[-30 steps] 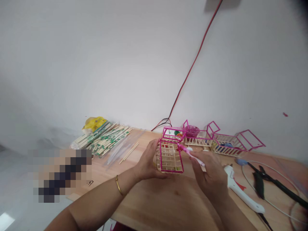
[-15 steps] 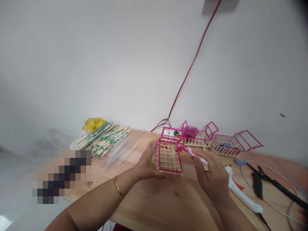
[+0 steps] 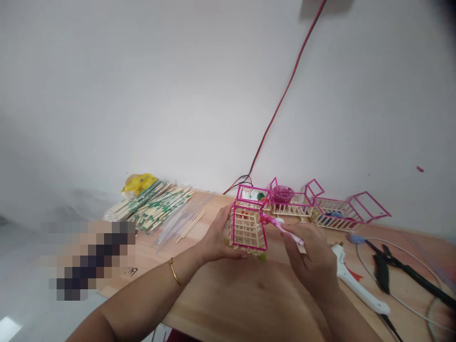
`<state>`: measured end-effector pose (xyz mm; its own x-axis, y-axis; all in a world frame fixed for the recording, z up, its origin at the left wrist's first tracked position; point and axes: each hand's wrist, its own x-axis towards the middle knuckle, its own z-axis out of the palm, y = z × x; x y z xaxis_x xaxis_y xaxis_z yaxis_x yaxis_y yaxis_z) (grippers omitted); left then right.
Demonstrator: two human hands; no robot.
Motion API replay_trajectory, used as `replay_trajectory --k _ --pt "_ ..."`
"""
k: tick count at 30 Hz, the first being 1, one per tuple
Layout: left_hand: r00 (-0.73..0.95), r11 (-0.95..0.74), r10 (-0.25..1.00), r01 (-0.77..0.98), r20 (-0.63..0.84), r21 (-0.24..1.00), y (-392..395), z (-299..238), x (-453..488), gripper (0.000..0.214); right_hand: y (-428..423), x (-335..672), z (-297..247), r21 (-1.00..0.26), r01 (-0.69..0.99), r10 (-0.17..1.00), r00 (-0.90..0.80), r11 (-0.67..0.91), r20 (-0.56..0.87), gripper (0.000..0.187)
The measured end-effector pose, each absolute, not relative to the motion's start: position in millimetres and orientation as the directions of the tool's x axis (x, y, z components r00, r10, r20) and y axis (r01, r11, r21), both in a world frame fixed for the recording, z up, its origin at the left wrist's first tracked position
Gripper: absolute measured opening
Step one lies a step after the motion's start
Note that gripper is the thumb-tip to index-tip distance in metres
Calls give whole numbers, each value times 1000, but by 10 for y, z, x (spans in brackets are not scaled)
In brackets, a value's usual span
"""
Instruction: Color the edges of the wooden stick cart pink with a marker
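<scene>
My left hand (image 3: 216,237) is closed around the side of a small cart-like basket (image 3: 248,229) built of pale wooden sticks, its upper edges painted magenta. The basket is tilted with its mouth toward me, and a green piece shows at its lower edge. My right hand (image 3: 311,254) grips the white handle of a brush (image 3: 288,232), whose head is covered in pink paint. The brush head is at the basket's upper right edge; whether it touches the stick there I cannot tell. A magenta-edged frame (image 3: 252,194) stands up from the back of the basket.
Behind stand two similar stick baskets (image 3: 292,204) (image 3: 331,213) and a magenta-stained cup (image 3: 283,194). On the right lie a white glue gun (image 3: 361,285) and black-handled pliers (image 3: 383,270) among cables. Wrapped chopsticks (image 3: 160,202), a yellow packet (image 3: 138,185) and two bare sticks (image 3: 190,227) are on the left.
The basket in my left hand has shifted slightly left and up, tipping a little, so the green piece shows more. The brush in my right hand has moved slightly left with it.
</scene>
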<state>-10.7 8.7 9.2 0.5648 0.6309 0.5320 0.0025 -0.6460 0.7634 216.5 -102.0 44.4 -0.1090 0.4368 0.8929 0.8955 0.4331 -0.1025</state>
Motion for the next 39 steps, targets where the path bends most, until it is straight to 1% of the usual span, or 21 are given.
replay_trajectory --k 5,8,11,22,26,29,39 --pt "538 -656 645 25 542 755 79 118 -104 116 -1019 2183 420 -100 885 453 -132 454 882 17" --pt "525 -639 662 22 535 769 73 141 -104 113 -1016 2187 414 -87 877 440 -150 473 886 19" --pt "520 -632 669 23 531 775 73 149 -106 114 -1013 2178 423 -73 872 430 -165 485 888 20" --pt "499 -661 658 22 565 750 168 71 -136 123 -1048 2124 532 -79 861 437 -174 503 883 15" --pt "490 -646 671 20 556 763 151 121 -138 119 -1061 2113 547 -60 864 442 -195 500 876 14" --pt "465 -626 706 54 535 778 133 178 -138 115 -1069 2108 549 -61 856 442 -202 513 874 15" --pt "436 -608 738 99 515 788 228 87 -189 126 -1081 2110 518 -36 840 439 -246 541 864 15"
